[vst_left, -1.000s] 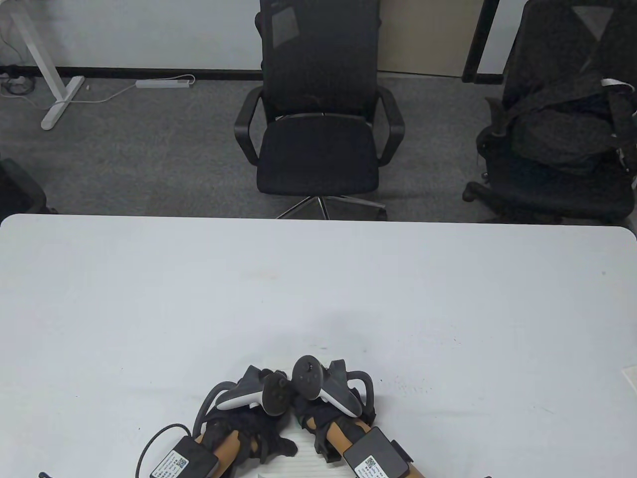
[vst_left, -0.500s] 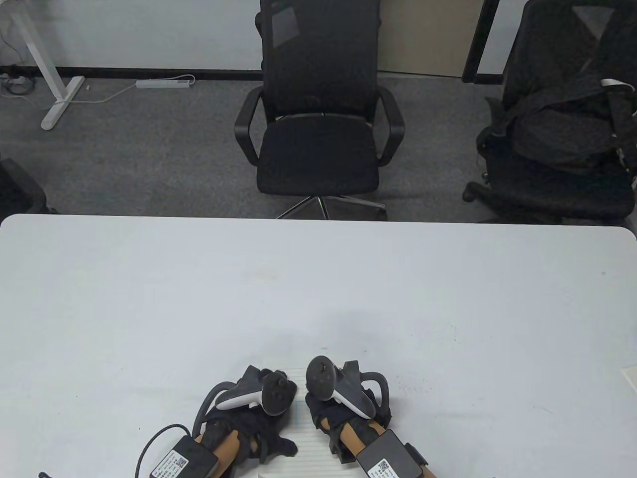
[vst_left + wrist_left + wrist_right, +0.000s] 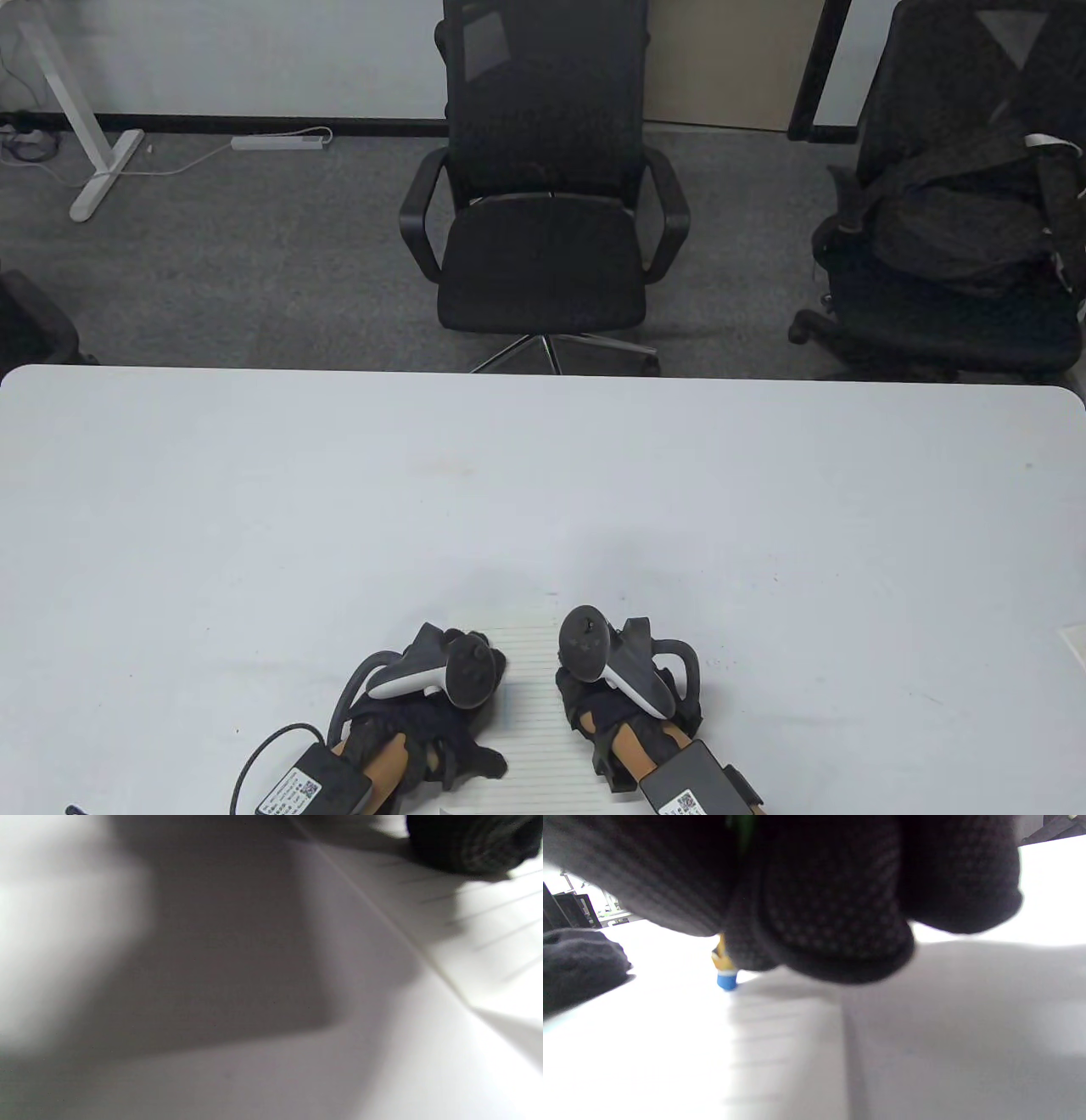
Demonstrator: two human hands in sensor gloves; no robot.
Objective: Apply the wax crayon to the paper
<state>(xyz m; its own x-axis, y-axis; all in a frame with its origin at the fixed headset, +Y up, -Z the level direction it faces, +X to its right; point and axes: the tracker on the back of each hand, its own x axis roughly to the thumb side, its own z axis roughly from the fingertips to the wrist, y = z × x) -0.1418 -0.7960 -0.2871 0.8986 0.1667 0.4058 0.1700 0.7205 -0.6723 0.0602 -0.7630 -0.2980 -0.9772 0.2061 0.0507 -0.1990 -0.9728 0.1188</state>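
A sheet of lined white paper (image 3: pixel 530 722) lies at the table's near edge between my hands. My left hand (image 3: pixel 424 722) rests flat on the paper's left side; one gloved fingertip (image 3: pixel 471 840) shows on the lined paper (image 3: pixel 500 938) in the left wrist view. My right hand (image 3: pixel 611 705) is at the paper's right edge, its fingers (image 3: pixel 818 912) curled around a crayon with a yellow wrapper and blue tip (image 3: pixel 726 978). The tip points down at the paper (image 3: pixel 670 1035), touching or just above it. Most of the crayon is hidden by the glove.
The white table (image 3: pixel 543 492) stretches far ahead. A black office chair (image 3: pixel 543 195) stands beyond its far edge, another chair with dark clothing (image 3: pixel 959 212) at the right. A pale object (image 3: pixel 1076 641) shows at the table's right edge.
My right hand has slid to the right across the paper, away from the left hand, uncovering more of the lined sheet. The left hand has stayed in place.
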